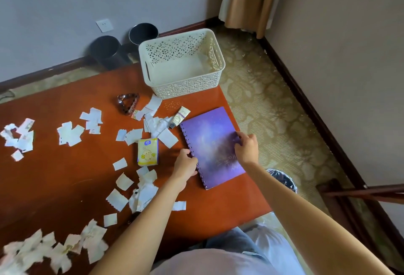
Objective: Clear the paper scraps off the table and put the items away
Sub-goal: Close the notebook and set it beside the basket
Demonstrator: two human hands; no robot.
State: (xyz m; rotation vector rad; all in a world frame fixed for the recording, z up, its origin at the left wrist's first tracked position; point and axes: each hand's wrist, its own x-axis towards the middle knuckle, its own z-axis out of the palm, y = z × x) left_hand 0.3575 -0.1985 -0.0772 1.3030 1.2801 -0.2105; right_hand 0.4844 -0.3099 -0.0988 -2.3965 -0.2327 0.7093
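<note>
Paper scraps (pixel 70 133): torn white pieces spread over the left and middle of the table (pixel 65 178), with a thick heap at the near left corner. They look light and flimsy, so sweeping them together should work better than picking them up singly.
Hair clip (pixel 127 103): lies on the table behind the scraps, near the basket's left corner. It is hard and probably easy to pinch.
Tissue pack (pixel 148 151): small yellow packet lying flat among the scraps, left of the notebook. It looks soft and light.
Tube (pixel 180 116): small tube lying just beside the notebook's far left corner, cap toward the person.
Basket (pixel 185 88): white pierced plastic basket at the far edge of the table, open side up. It is the likely home for the items.
Left hand (pixel 185 166): fingers curled against the spiral spine, gripping that edge.
Notebook (pixel 213 143): purple, spiral-bound and closed, lying flat at the right end of the table between the two hands. It looks stiff and fairly light. The cover may be smooth, so holding both long edges seems sound.
Right hand (pixel 246 149): fingertips curled over the right edge of the cover, pinching it.
Bin (pixel 284 179): lined bin on the floor, partly hidden by the right forearm. It seems the place for the scraps.
</note>
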